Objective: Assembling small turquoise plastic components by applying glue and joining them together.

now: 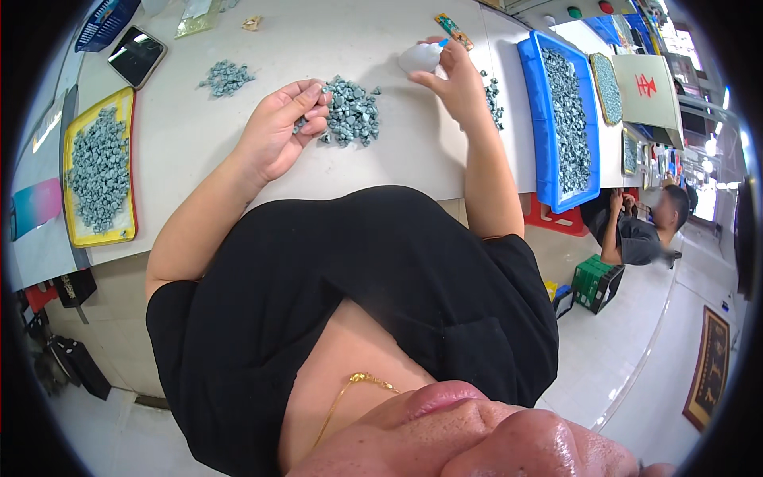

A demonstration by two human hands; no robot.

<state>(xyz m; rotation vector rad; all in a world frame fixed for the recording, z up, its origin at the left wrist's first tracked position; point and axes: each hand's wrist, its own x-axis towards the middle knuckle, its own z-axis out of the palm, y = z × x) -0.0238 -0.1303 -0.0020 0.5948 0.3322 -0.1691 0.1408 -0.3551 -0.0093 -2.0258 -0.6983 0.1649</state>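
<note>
My left hand (286, 123) is closed, thumb against the curled fingers, at the left side of a pile of small grey-green pieces (352, 111) on the white table. Whatever lies between those fingertips is too small to make out. To the right of the pile, my right hand (459, 83) is wrapped round a small white squeeze bottle (419, 59) with a blue tip. The bottle lies tilted in the grip, its body toward the left. A thin row of the same pieces (493, 103) is on the table just right of my right wrist.
A yellow tray (133, 167) of such pieces sits at the left, a blue bin (528, 119) of them at the right. A smaller heap (226, 78), a phone (137, 57) and a patterned packet (454, 31) lie farther back. Another person (642, 230) works at the right.
</note>
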